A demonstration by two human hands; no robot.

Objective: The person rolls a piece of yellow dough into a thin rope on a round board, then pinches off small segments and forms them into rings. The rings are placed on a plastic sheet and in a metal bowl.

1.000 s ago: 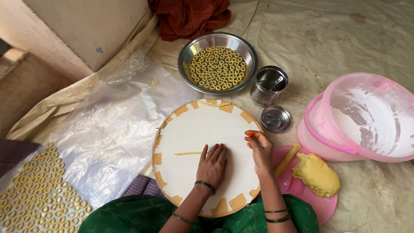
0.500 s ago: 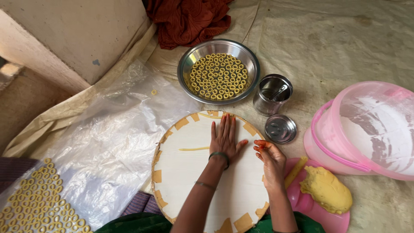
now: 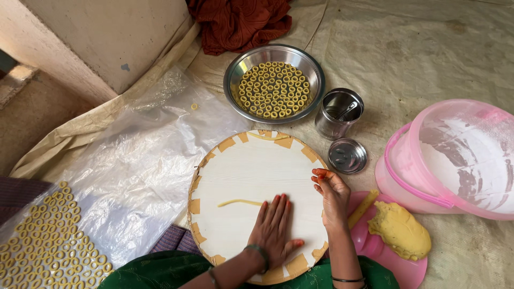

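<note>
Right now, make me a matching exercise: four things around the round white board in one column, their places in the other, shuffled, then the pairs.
Things:
1. thin yellow dough rope
2. lump of yellow dough
3. small yellow dough rings
4. metal spoon

Places:
A. in the round steel bowl
B. on the round white board, at the fingertips of the left hand
C. in the small steel cup
D. on the pink plastic lid, right of the right hand

Pairs: 1-B, 2-D, 3-A, 4-C
</note>
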